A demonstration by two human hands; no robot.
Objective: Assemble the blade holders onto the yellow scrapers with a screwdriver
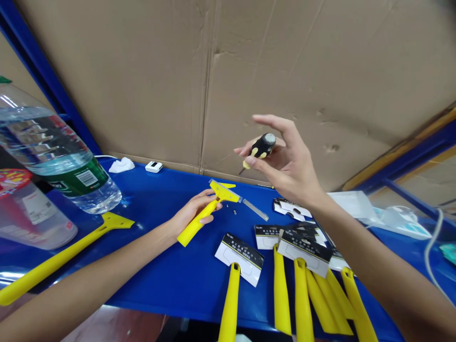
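Observation:
My left hand is closed around the yellow handle of a scraper, whose wide head points away from me. Above the table, my right hand holds a short black and yellow screwdriver between thumb and fingers, with the index finger lifted off it. The screwdriver's tip points down and left, apart from the scraper. A thin blade strip lies on the blue table just right of the scraper head. Close to it are tiny screws or nuts, too small to make out well.
Several yellow-handled scrapers with card sleeves lie at the front right. Another long yellow scraper is at the left. A large water bottle and a plastic jar stand at far left. Cardboard walls off the back.

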